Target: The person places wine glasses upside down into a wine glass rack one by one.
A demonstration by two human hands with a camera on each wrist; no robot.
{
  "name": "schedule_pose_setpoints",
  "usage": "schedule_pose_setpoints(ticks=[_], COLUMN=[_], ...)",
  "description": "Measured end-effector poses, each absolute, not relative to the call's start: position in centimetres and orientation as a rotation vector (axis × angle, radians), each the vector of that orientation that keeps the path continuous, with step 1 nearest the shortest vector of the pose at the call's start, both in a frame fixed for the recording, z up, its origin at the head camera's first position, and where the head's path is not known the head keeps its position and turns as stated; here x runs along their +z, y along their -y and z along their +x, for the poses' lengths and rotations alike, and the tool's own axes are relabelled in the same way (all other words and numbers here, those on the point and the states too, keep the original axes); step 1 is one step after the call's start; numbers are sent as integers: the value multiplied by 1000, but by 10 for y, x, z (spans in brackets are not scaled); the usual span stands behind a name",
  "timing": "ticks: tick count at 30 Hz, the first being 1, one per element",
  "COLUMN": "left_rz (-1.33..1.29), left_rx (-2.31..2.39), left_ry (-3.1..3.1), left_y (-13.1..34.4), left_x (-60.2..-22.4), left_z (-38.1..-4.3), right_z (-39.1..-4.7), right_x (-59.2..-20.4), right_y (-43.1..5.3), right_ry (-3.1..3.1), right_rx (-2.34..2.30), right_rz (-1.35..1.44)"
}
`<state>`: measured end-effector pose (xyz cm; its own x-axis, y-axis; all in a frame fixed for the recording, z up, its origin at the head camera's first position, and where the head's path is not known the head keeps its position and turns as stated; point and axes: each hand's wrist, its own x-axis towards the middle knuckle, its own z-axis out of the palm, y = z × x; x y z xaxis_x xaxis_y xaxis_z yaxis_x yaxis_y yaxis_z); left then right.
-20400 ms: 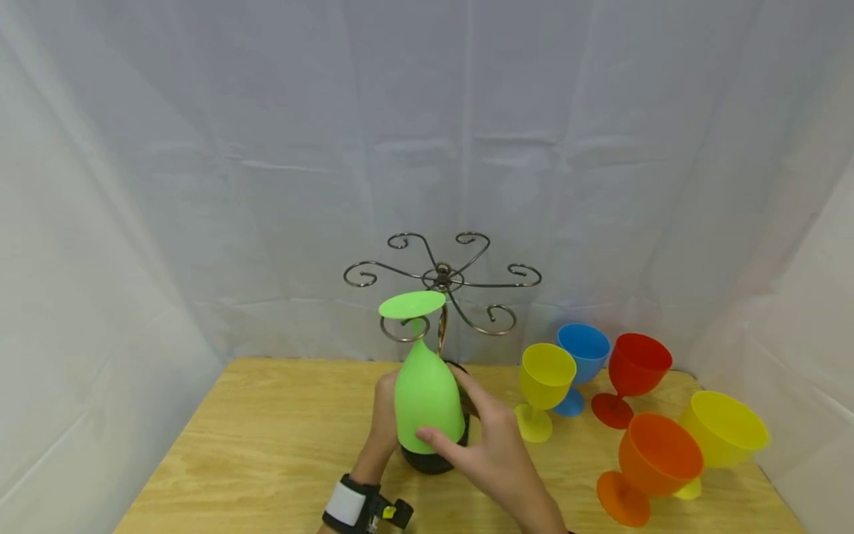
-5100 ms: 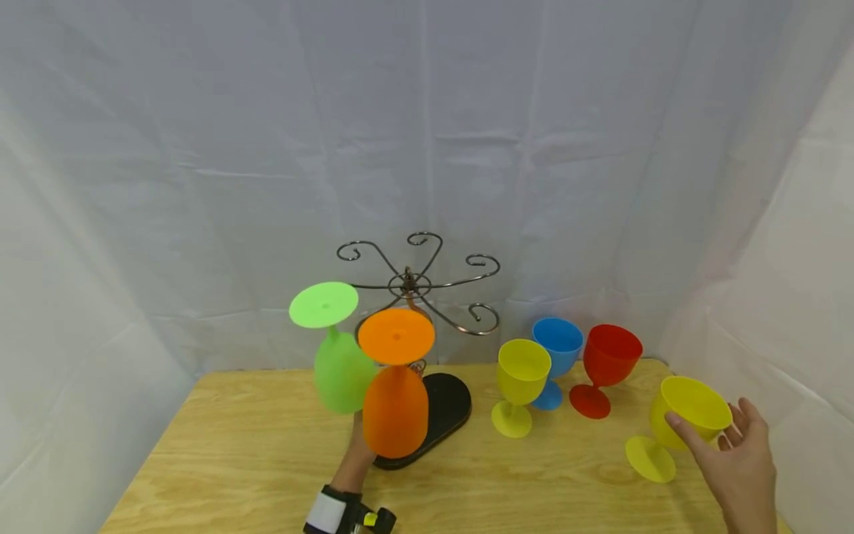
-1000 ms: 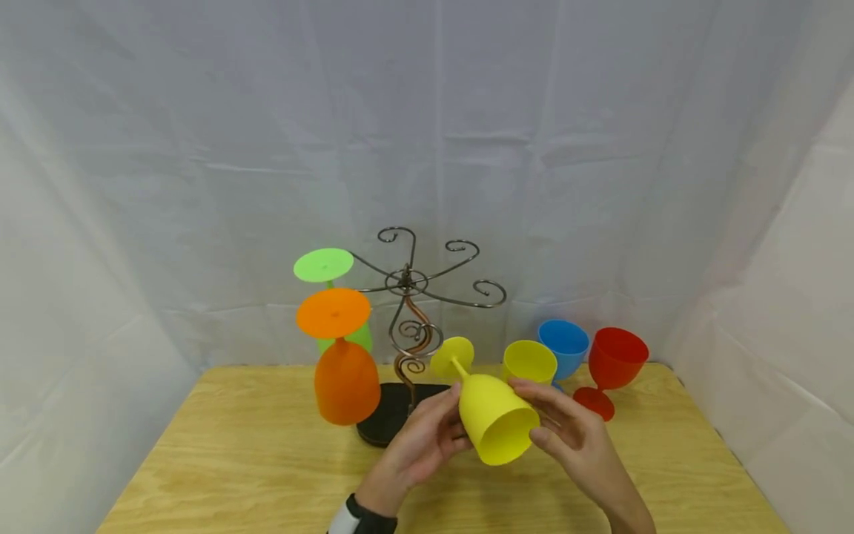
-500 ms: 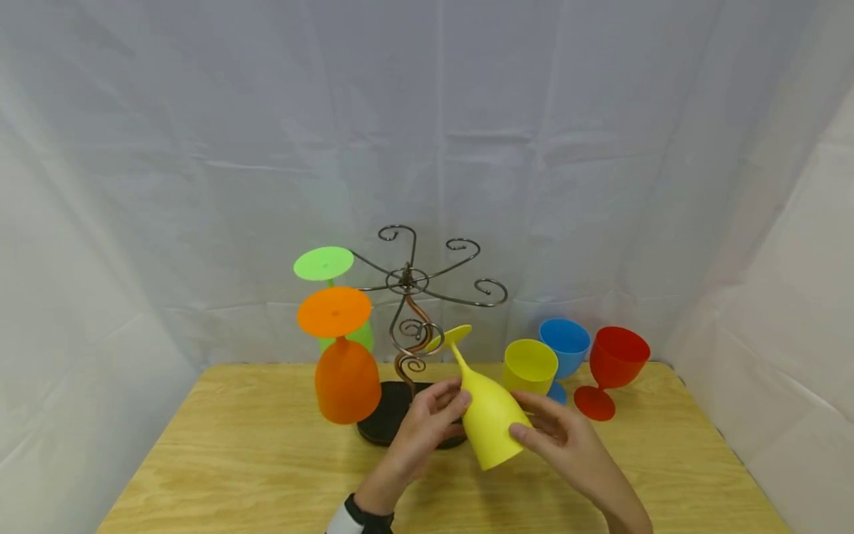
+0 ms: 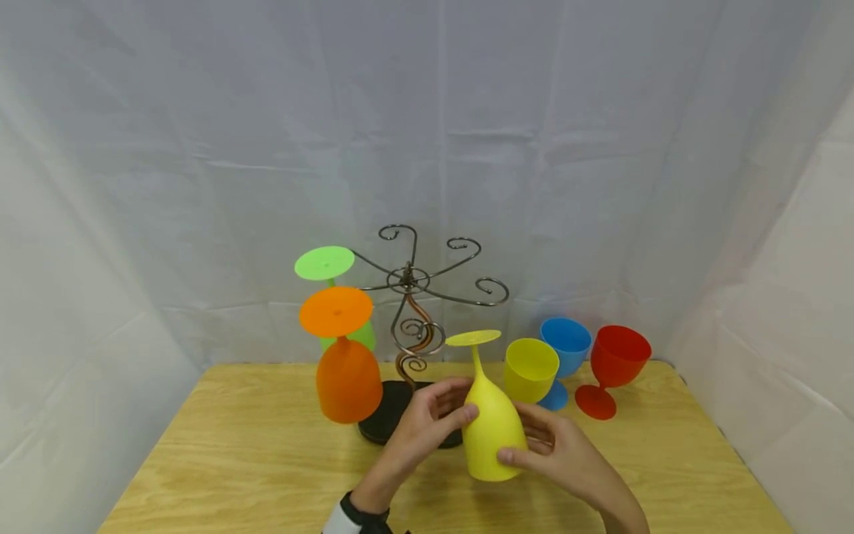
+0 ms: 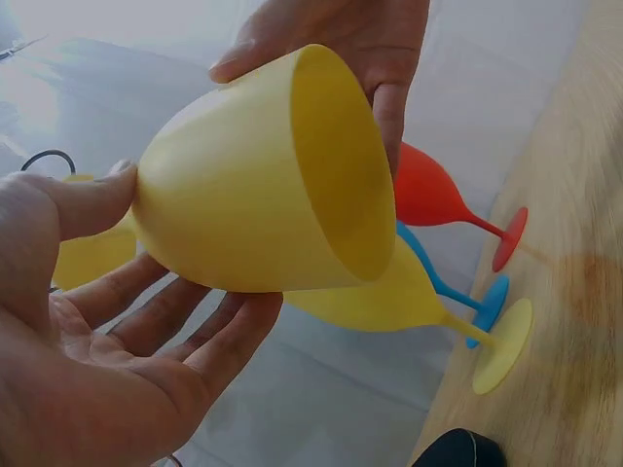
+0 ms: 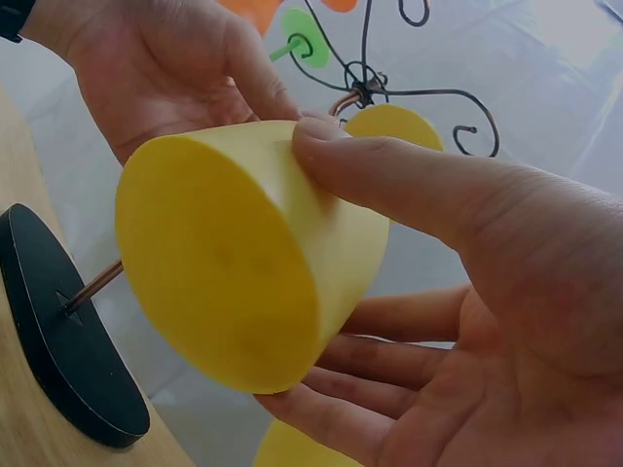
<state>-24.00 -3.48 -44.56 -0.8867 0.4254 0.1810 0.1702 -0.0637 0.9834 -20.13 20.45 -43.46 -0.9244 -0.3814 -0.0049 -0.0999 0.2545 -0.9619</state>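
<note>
Both hands hold a yellow goblet (image 5: 492, 437) upside down above the table, its foot on top and its mouth downward. My left hand (image 5: 427, 424) grips the narrowing side of its bowl between thumb and fingers. My right hand (image 5: 567, 454) pinches the bowl near the rim, thumb (image 7: 380, 180) on the near side. Just left of the goblet stands a metal stand (image 5: 409, 280) with curled arms and a black base (image 5: 382, 417). An orange goblet (image 5: 348, 382) and a green goblet (image 5: 325, 263) hang upside down from its left arms; the orange one partly hides the green.
Right of the stand, another yellow goblet (image 5: 531, 369), a blue goblet (image 5: 565, 345) and a red goblet (image 5: 620, 356) stand upright on the wooden table (image 5: 233, 460). White sheeting (image 5: 267, 185) encloses the back and sides.
Over the last second the yellow goblet has turned from mouth-forward to nearly vertical, foot up. Earlier, the right hand took it from the table's right side; orange and green goblets came onto the stand.
</note>
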Motion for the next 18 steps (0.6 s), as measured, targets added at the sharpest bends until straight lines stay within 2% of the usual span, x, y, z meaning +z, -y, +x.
schedule_pose_setpoints(ticks=[7, 14, 18], left_rz=[804, 616, 492], left_rx=[2014, 2102, 2065], left_ry=[-2041, -2266, -2572], left_y=[42, 51, 54], left_x=[-445, -452, -463], left_z=[-242, -251, -258], right_z=[-204, -204, -201], right_x=[-441, -439, -435], right_y=[-206, -212, -218], right_ry=[-2355, -2431, -2444], right_rx=[-1589, -1601, -1672], right_rz=[-609, -442, -460])
